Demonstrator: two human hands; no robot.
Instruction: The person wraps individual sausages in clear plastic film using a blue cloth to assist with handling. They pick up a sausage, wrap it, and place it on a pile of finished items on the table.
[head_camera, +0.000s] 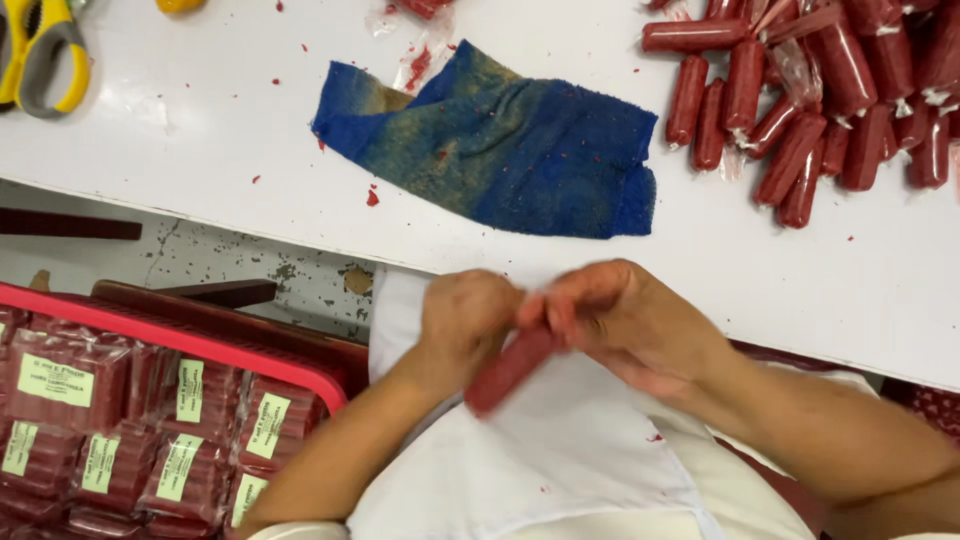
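Both my hands meet low in the middle, over my white apron (560, 450) and just below the table's front edge. Between them lies a red roll in clear wrap (508, 368), slanting down to the left and blurred. My left hand (462, 318) grips it from above. My right hand (625, 318) pinches its upper end with the fingertips. A heap of several similar red rolls (800, 100) lies on the white table (250, 190) at the far right. A blue stained cloth (500, 145) is spread in the middle of the table, beyond my hands.
A red crate (170, 335) at lower left holds several labelled packs of red rolls (180, 440). Yellow-handled scissors (40, 55) lie at the table's far left corner. Red crumbs and scraps of clear wrap (420, 60) dot the tabletop. Dark wooden bars (210, 292) sit below the table.
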